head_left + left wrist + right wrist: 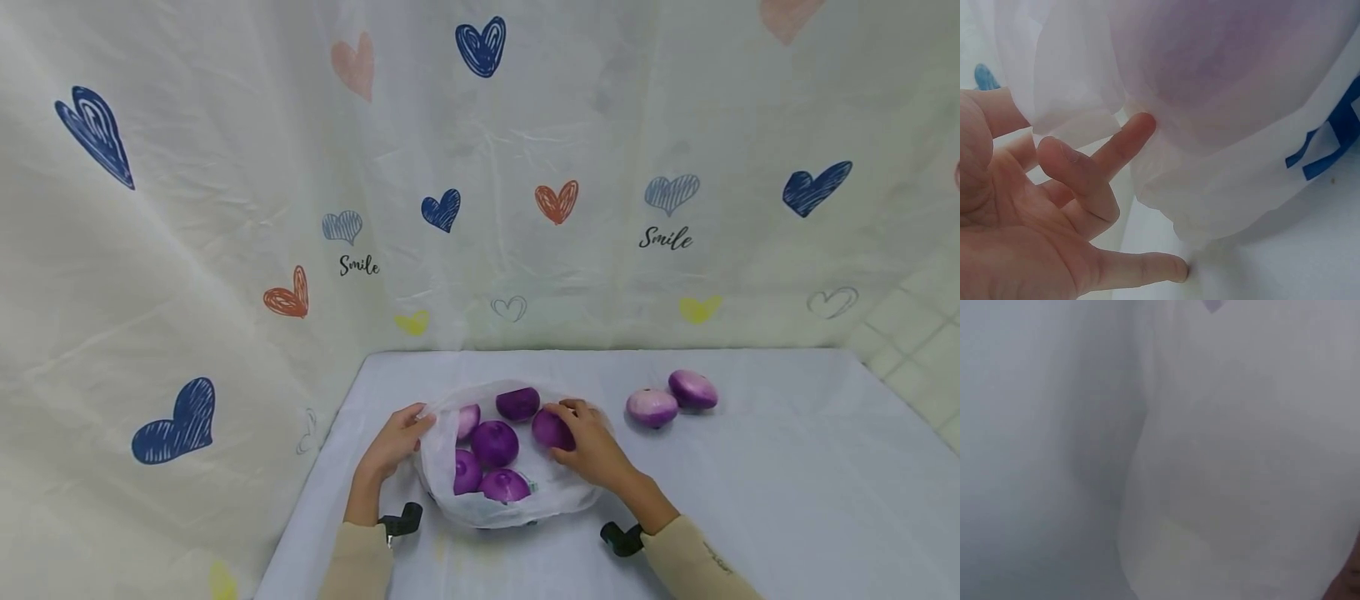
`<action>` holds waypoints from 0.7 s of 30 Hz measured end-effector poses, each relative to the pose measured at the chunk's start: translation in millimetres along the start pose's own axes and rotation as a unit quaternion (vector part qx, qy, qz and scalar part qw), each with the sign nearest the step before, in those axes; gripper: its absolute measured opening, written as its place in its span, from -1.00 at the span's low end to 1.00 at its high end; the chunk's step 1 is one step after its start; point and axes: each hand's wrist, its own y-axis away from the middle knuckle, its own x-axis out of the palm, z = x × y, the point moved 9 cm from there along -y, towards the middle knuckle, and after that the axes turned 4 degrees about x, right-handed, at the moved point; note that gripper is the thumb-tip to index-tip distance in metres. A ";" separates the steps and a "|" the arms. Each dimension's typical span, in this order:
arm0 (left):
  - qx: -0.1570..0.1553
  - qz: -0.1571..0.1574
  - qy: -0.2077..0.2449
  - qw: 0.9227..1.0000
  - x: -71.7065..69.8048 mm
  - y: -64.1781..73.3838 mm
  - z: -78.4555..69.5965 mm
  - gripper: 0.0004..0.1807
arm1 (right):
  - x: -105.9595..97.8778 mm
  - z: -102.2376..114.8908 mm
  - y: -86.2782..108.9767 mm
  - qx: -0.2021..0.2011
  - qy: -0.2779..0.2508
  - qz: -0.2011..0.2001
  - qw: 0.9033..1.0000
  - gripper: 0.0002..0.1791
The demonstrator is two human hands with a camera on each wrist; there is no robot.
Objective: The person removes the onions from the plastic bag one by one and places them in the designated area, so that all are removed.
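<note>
A white plastic bag (555, 496) lies open on the table, with several purple onions (495, 444) inside. At its left rim my left hand (396, 442) pinches the plastic; in the left wrist view the bag film (1079, 81) covers part of the fingers, and other fingers of the left hand (1054, 194) spread against the bag's side. My right hand (592, 446) reaches over the right rim and grips a purple onion (551, 429) within the bag. The right wrist view is mostly filled by the bag's pale side (1229, 456), hiding the fingers.
Two more onions, one paler (652, 407) and one darker (693, 389), lie side by side on the table right of the bag. A white cloth (787, 483) covers the table. Behind it hangs a curtain (615, 283) printed with hearts.
</note>
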 end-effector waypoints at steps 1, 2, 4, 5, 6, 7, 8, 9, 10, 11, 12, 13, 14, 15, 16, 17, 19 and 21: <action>0.000 -0.001 0.001 1.000 -0.1 -0.3 0.4 -0.68 | 2.0 -0.9 -0.3 0.002 -0.001 0.005 1.000 -0.24; -0.002 -0.001 0.002 1.000 -0.1 -0.8 1.3 -0.68 | 3.9 -1.9 -0.6 0.005 -0.002 0.010 1.000 -0.23; -0.003 -0.001 0.003 1.000 0.0 -1.3 2.1 -0.67 | 6.5 -2.9 -0.7 0.008 -0.004 0.017 1.000 -0.22; -0.003 -0.001 0.003 1.000 0.0 -1.3 2.3 -0.66 | 7.2 -3.1 -0.7 0.008 -0.006 0.019 1.000 -0.22; -0.004 -0.001 0.002 1.000 -0.1 -1.4 2.6 -0.66 | 7.8 -3.3 -0.7 0.008 -0.007 0.021 1.000 -0.22; -0.006 -0.002 0.003 1.000 -0.2 -1.4 2.8 -0.67 | 8.4 -3.3 -0.7 0.008 -0.009 0.022 1.000 -0.21; -0.007 -0.002 0.001 1.000 -0.3 -1.4 2.9 -0.67 | 8.8 -3.3 -0.7 0.008 -0.010 0.022 1.000 -0.21; -0.007 -0.002 0.000 1.000 -0.4 -1.4 2.7 -0.67 | 9.0 -3.3 -0.7 0.008 -0.012 0.022 1.000 -0.21; -0.008 -0.002 0.000 1.000 -0.4 -1.3 2.4 -0.68 | 9.2 -3.2 -0.6 0.007 -0.012 0.021 1.000 -0.21; -0.007 -0.001 -0.002 1.000 -0.5 -1.3 1.8 -0.68 | 9.3 -3.1 -0.5 0.007 -0.013 0.019 1.000 -0.21; -0.007 -0.001 -0.003 1.000 -0.5 -1.3 1.4 -0.68 | 9.4 -3.1 -0.4 0.006 -0.013 0.017 1.000 -0.21; -0.006 0.000 -0.003 1.000 -0.5 -1.0 0.5 -0.68 | 9.5 -2.9 -0.3 0.004 -0.013 0.016 1.000 -0.21; -0.006 0.000 -0.004 1.000 -0.6 -0.9 0.0 -0.67 | 9.4 -2.3 0.0 0.000 -0.010 0.012 1.000 -0.21; -0.004 0.000 -0.003 1.000 -0.6 -0.8 -0.6 -0.67 | 9.4 -2.0 0.2 -0.002 -0.010 0.010 1.000 -0.20; -0.003 0.000 -0.004 1.000 -0.7 -0.7 -0.9 -0.67 | 9.5 -1.4 0.5 -0.005 -0.009 0.008 1.000 -0.20; -0.003 -0.001 -0.005 1.000 -0.9 -0.6 -0.9 -0.67 | 9.4 -0.8 0.7 -0.007 -0.009 0.007 1.000 -0.19; -0.003 -0.004 -0.005 1.000 -1.5 -0.4 -0.2 -0.68 | 8.5 1.2 1.3 -0.015 -0.008 0.003 1.000 -0.19; -0.005 -0.005 -0.005 1.000 -1.8 -0.4 1.2 -0.70 | 5.9 4.0 2.1 -0.020 -0.015 0.000 1.000 -0.19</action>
